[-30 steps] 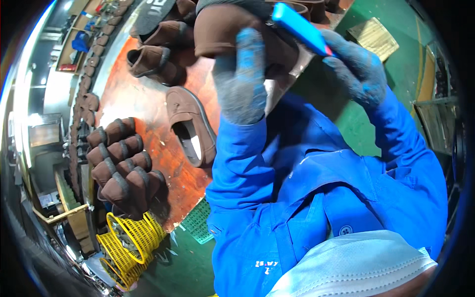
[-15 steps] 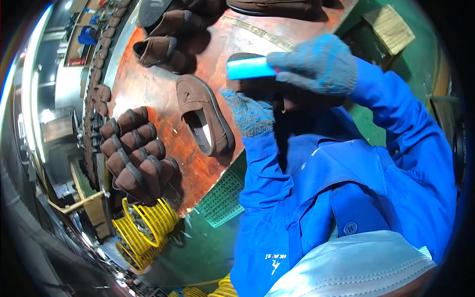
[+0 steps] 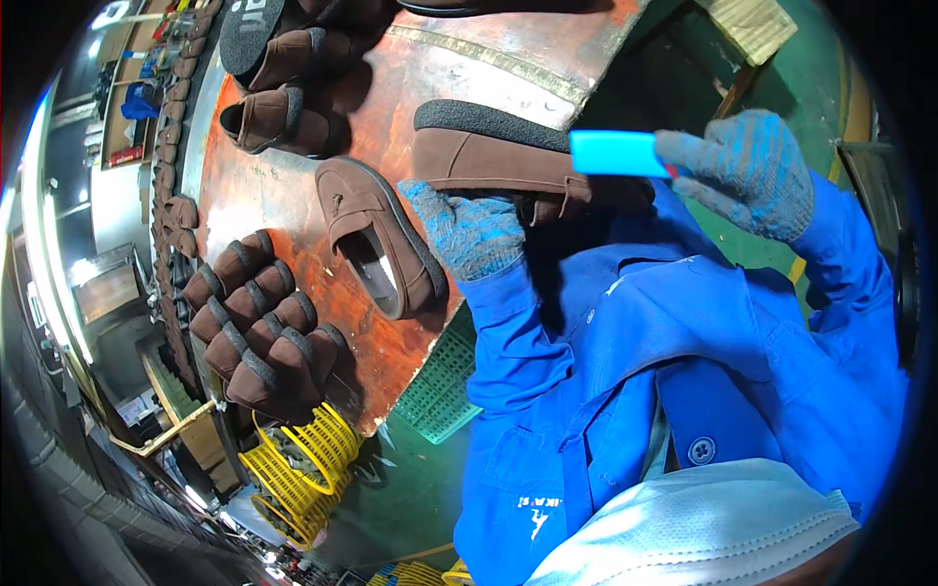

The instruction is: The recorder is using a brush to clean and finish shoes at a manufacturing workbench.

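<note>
My left hand (image 3: 471, 232), in a grey-blue knit glove, grips a brown loafer (image 3: 489, 161) from below near its heel or toe end; which end I cannot tell. The loafer lies on its side, its dark rough sole edge facing away from me. My right hand (image 3: 747, 176), gloved alike, is closed on a flat light-blue bar (image 3: 616, 153). The bar's left end overlaps the loafer in view; whether it touches I cannot tell. Just left of my left hand, another brown loafer (image 3: 379, 239) stands upright on the red-brown worn table (image 3: 381, 127), opening toward me.
Several brown shoes (image 3: 264, 317) sit clustered at the table's left edge, more (image 3: 283, 59) at the far side. Below the edge are yellow baskets (image 3: 308, 464) and a green crate (image 3: 435, 391). A wooden block (image 3: 747, 29) stands far right. A long row of shoes (image 3: 171, 127) runs left.
My right hand has moved right and slightly nearer with the light-blue bar, uncovering more of the held loafer. My left hand keeps its hold. The whole view has shifted slightly.
</note>
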`<action>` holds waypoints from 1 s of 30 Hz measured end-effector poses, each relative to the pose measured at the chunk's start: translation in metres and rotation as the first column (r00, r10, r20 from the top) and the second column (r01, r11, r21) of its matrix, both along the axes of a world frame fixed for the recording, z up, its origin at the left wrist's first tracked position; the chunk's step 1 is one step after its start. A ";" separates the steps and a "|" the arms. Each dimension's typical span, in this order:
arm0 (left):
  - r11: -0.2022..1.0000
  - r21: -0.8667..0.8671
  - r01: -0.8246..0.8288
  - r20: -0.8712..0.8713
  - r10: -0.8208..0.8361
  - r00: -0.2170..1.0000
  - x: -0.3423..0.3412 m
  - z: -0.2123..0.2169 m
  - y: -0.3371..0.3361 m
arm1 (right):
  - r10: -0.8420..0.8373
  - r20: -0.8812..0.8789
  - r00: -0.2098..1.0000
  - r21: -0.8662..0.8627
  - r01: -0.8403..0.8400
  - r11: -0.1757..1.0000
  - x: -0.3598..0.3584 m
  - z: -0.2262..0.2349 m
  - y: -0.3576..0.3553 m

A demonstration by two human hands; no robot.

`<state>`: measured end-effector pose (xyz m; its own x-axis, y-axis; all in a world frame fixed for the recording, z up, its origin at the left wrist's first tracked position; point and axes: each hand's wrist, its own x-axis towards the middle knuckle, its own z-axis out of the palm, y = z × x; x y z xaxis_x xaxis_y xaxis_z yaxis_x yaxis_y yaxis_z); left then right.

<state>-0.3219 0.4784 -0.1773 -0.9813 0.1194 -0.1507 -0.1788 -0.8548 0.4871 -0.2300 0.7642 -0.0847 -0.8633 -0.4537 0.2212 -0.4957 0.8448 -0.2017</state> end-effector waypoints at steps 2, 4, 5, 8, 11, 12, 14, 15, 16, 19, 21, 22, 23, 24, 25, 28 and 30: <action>1.000 -0.013 -0.025 0.003 0.025 1.000 0.002 0.007 0.002 | 0.020 -0.096 0.995 -0.080 -0.028 0.996 -0.023 0.003 -0.026; 0.996 -0.017 -0.085 0.064 0.086 0.994 -0.003 0.001 0.010 | 0.049 -0.170 0.984 -0.130 -0.071 0.989 -0.042 -0.022 -0.046; 0.991 0.133 0.020 0.141 -0.039 0.989 -0.002 0.013 0.021 | -0.024 -0.213 0.977 -0.110 0.001 0.994 -0.036 -0.028 -0.048; 0.989 0.097 -0.111 0.110 0.100 0.989 -0.005 0.027 0.006 | 0.078 -0.164 0.983 -0.038 -0.085 0.996 -0.030 -0.034 -0.057; 0.950 -0.286 -0.124 -0.162 0.079 0.984 -0.007 0.021 0.003 | 0.072 0.279 0.958 -0.240 -0.003 0.971 -0.004 -0.026 -0.022; 0.980 -0.173 -0.097 -0.237 0.055 0.970 -0.007 0.039 0.011 | 0.122 0.233 0.965 -0.497 0.010 0.868 0.009 -0.037 -0.003; 0.643 -0.543 -0.541 -0.696 0.015 0.717 -0.007 0.084 0.024 | -0.082 0.186 0.979 -0.530 0.171 0.831 0.030 -0.057 0.027; 0.992 -0.108 -0.059 -0.480 0.000 0.877 -0.007 0.110 0.023 | -0.237 0.149 0.960 -0.559 0.280 0.781 0.033 -0.067 0.030; 0.979 -0.190 -0.073 -0.528 -0.040 0.848 -0.002 0.119 0.014 | -0.305 0.274 0.912 -0.611 0.410 0.677 0.029 -0.064 0.026; 0.853 -0.498 -0.156 -0.572 -0.188 0.799 0.018 0.138 -0.001 | -0.372 0.336 0.865 -0.674 0.497 0.547 0.009 -0.073 0.016; 0.518 -0.824 -0.229 -0.564 -0.716 0.412 -0.005 0.140 -0.026 | -0.301 0.329 0.895 -0.691 0.445 0.569 0.000 -0.082 0.008; 0.271 -0.881 -0.388 -0.403 -0.859 0.315 -0.008 0.141 -0.031 | -0.260 0.280 0.924 -0.714 0.382 0.587 -0.004 -0.090 0.003; -0.014 -0.867 -0.499 -0.219 -0.888 0.405 -0.005 0.119 -0.037 | -0.245 0.288 0.926 -0.693 0.378 0.614 -0.015 -0.089 -0.008; -0.297 -0.761 -0.577 -0.008 -0.884 0.467 -0.002 0.099 -0.046 | -0.209 0.311 0.927 -0.691 0.372 0.619 -0.025 -0.090 -0.017; -0.369 -0.739 -0.564 -0.009 -0.832 0.555 0.002 0.066 -0.055 | -0.173 0.335 0.926 -0.692 0.367 0.621 -0.036 -0.092 -0.025; -0.293 -0.660 -0.691 -0.255 -0.779 0.573 0.021 0.052 -0.051 | -0.134 0.404 0.905 -0.655 0.389 0.647 -0.069 -0.089 -0.051; -0.364 -0.651 -0.666 -0.233 -0.739 0.632 0.030 0.044 -0.040 | -0.125 0.274 0.954 -0.679 0.284 0.677 -0.101 -0.105 -0.062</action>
<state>-0.2923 0.4385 -0.1329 -0.7598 0.5961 0.2596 0.6489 0.7197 0.2467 -0.3307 0.7022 -0.1899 -0.9742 -0.0393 0.2221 -0.2127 0.4877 -0.8467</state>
